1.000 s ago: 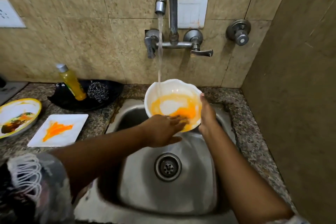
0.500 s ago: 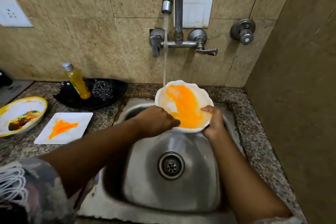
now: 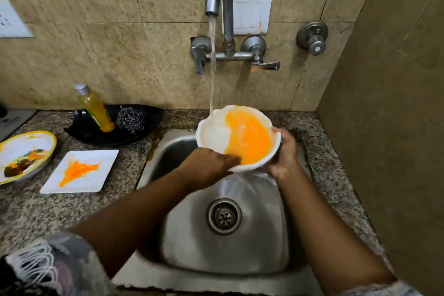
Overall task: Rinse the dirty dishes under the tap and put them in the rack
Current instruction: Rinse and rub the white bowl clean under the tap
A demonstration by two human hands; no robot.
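A white scalloped bowl smeared with orange residue is held tilted over the steel sink. Water from the tap runs onto the bowl's far left rim, and its left half looks washed white. My right hand grips the bowl's right rim, thumb on top. My left hand reaches over the near rim, its fingers touching the orange inside. On the counter to the left lie a square white plate with an orange smear and a yellow-rimmed round plate with food scraps.
A black dish behind the square plate holds a yellow soap bottle and a steel scrubber. A brown wall stands close on the right. The drain lies in the sink's middle. No rack is in view.
The bowl has turned and tilted under the stream, and the orange residue has shifted to its right half. My left hand's fingers moved from the bowl's middle to its near rim.
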